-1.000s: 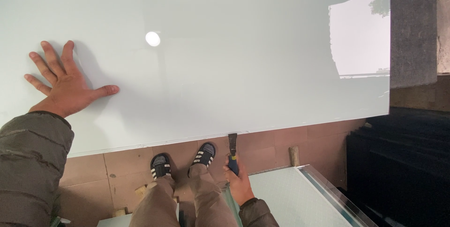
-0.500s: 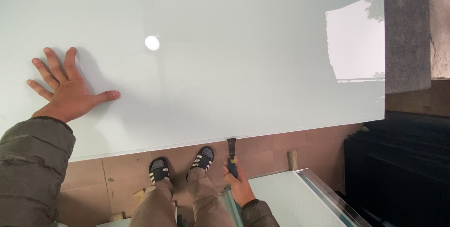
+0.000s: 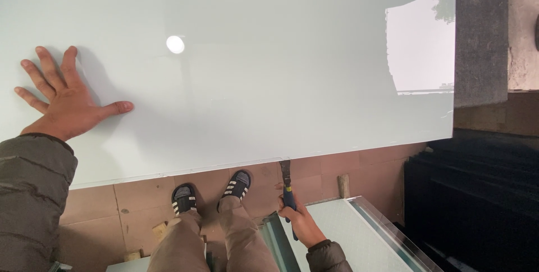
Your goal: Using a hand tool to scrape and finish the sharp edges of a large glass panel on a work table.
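Below, left hand (image 3: 66, 102) lies flat, fingers spread, on large pale glass sheet (image 3: 252, 64).
Right hand (image 3: 300, 221), lower centre, is clenched around blue-handled cutting tool (image 3: 288, 193).

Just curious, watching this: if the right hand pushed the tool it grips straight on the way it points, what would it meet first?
The right hand aims the blue-handled tool up at the near edge of the big pale glass sheet. Its tip already seems to reach that edge, though depth is unclear.

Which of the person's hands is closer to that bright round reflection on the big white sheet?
Left. The left hand lies flat on the white sheet, off to one side of the round reflection. The right hand is below the sheet's edge, holding a blue-handled tool.
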